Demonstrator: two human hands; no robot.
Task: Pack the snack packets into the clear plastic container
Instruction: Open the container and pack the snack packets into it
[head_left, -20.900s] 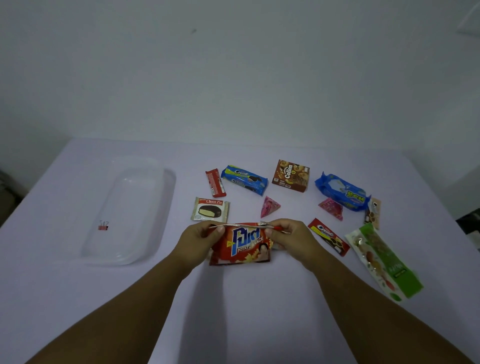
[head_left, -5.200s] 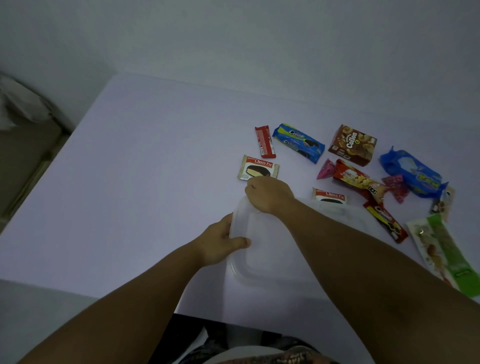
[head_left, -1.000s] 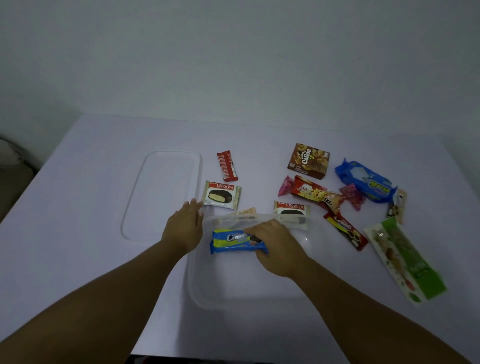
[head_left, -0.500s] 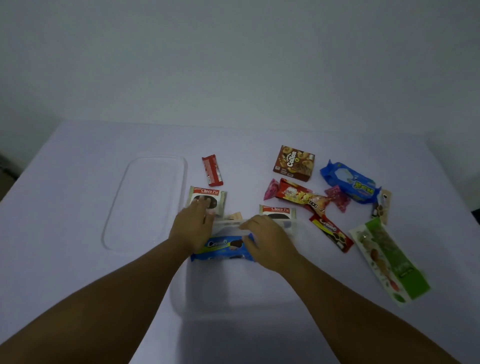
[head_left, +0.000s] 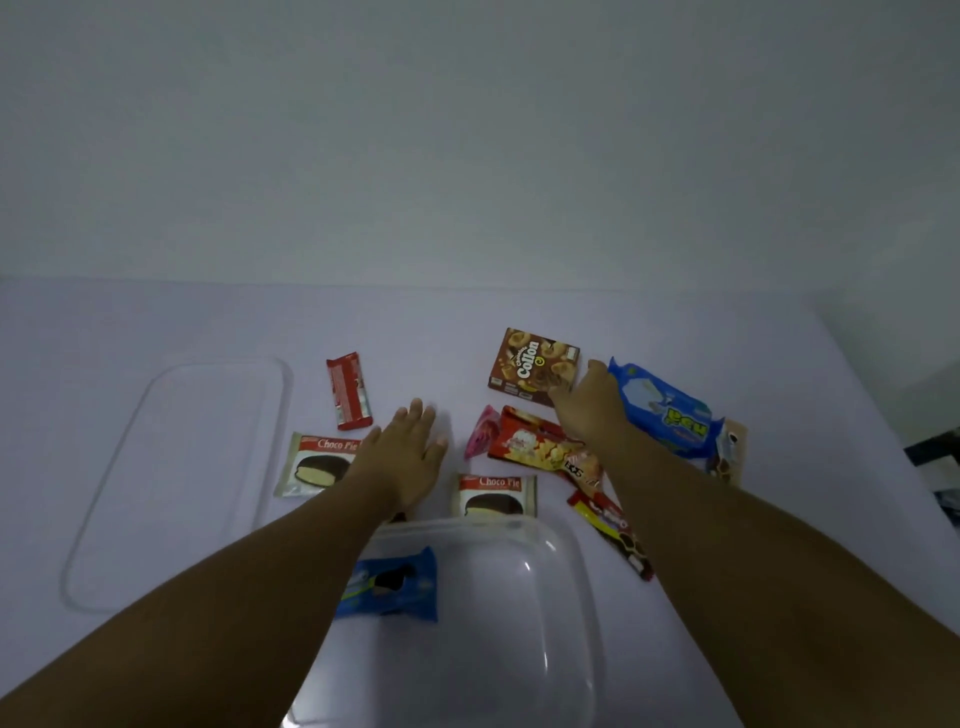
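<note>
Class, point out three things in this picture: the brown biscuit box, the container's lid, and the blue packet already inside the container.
Brown biscuit box (head_left: 533, 366), head view, middle of its printed top.
Lid (head_left: 176, 478), head view, its flat centre.
Blue packet (head_left: 395, 587), head view, middle of the wrapper.

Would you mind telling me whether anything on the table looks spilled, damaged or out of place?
Nothing stands out. The loose snacks lie scattered but intact; the blue Oreo packet lies inside the clear container, and the lid lies flat to its left.
</note>
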